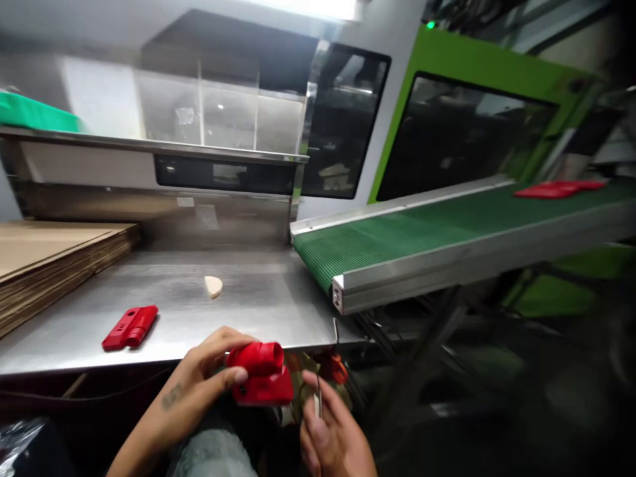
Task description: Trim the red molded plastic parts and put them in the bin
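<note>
Left grip (211, 366) grasping red piece (263, 377) by one end, seemingly leaving other exposed toward right grip (330, 424), pinching slim object (318, 396); second red piece (130, 328) lying left of both.

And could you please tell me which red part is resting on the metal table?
The leftmost red part lies on the metal table; the left hand holds another red part, and more red lies on the green conveyor belt.
</note>
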A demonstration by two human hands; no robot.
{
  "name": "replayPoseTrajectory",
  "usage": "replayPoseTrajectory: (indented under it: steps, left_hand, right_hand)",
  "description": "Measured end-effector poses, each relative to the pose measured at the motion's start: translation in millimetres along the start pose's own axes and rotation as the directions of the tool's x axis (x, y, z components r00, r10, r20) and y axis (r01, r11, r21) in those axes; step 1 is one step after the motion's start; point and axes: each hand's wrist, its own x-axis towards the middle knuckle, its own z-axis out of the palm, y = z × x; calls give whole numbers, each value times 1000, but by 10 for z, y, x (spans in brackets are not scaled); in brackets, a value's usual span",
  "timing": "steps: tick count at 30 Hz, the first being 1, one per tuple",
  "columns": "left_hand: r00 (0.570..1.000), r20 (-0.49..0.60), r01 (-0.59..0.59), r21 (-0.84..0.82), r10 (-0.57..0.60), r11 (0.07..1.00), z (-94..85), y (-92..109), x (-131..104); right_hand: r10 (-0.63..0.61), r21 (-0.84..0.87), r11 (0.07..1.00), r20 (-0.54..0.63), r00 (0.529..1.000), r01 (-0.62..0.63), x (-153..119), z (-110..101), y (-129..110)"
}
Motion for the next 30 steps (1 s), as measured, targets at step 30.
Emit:
replayPoseTrajectory:
  steps: [30]
  left_hand:
    - [749, -365, -13, -842, -553, 539, 485, 224, -744]
  right_hand:
    - [-240, -423, 115, 866, 438, 899, -161, 519, -753]
